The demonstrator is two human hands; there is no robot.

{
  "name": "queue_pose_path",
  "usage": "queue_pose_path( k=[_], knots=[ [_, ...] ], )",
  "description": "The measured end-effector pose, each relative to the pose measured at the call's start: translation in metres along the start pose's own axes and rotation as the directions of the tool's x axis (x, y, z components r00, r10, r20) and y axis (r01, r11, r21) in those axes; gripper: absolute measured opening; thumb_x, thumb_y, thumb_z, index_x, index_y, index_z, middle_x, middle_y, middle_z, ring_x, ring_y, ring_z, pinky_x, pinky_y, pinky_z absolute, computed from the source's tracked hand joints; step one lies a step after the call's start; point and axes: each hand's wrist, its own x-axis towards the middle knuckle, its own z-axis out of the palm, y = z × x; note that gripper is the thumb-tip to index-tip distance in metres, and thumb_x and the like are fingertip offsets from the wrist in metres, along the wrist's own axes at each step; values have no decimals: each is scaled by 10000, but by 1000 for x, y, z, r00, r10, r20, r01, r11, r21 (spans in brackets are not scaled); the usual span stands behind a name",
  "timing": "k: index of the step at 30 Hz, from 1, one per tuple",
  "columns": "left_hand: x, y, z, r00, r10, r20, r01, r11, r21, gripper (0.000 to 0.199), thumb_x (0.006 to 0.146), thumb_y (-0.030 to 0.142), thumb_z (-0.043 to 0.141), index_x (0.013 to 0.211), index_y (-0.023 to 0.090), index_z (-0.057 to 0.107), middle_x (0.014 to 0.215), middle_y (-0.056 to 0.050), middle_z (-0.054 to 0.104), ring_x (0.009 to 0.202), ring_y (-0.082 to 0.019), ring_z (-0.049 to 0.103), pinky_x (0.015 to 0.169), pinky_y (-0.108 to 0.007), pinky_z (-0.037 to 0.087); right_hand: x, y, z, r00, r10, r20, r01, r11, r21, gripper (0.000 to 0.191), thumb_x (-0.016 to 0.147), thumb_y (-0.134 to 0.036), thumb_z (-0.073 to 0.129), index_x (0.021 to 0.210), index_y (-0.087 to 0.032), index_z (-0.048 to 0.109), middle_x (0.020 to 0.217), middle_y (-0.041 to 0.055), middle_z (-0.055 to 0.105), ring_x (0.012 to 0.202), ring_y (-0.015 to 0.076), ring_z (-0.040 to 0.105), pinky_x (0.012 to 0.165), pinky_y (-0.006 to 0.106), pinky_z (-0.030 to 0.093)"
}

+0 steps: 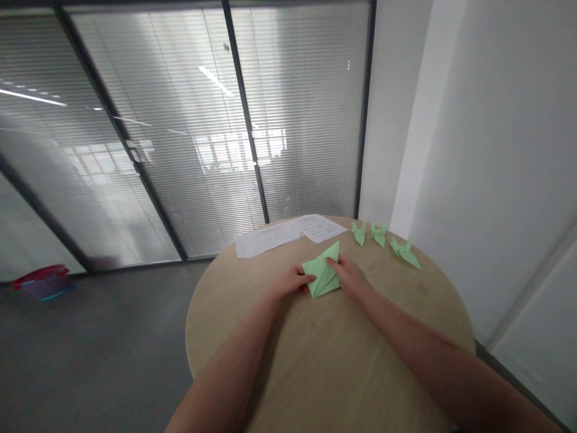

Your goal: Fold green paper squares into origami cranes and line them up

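A partly folded sheet of light green origami paper (323,269) is held between both hands just over the wooden table. Crease lines run across it, and one pointed corner sticks up at the upper right. My left hand (294,281) grips its left edge, thumb on the front face and the other fingers curled behind and below. On the right side, my right hand (345,273) pinches the paper with the thumb pressed on its front; the fingers behind are mostly hidden.
The round wooden table (216,313) carries printed white sheets (270,238) at its far left edge. Three green folded paper cranes (378,234) stand at the far right. A white wall rises on the right, blinds-covered glass behind. A red-rimmed basket (44,282) sits on the floor.
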Motion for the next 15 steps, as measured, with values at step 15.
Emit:
queue_pose_path(
  k=[15],
  knots=[
    [-6, 13, 0, 981, -53, 189, 24, 988, 155, 195, 724, 322, 709, 647, 148, 670, 594, 8, 632, 522, -98, 531, 539, -227, 412, 8, 4, -6, 983, 72, -166, -29, 967, 252, 390, 830, -488, 666, 1144, -262, 710, 1198, 81, 767, 1061, 295, 738, 927, 428, 586]
  ],
)
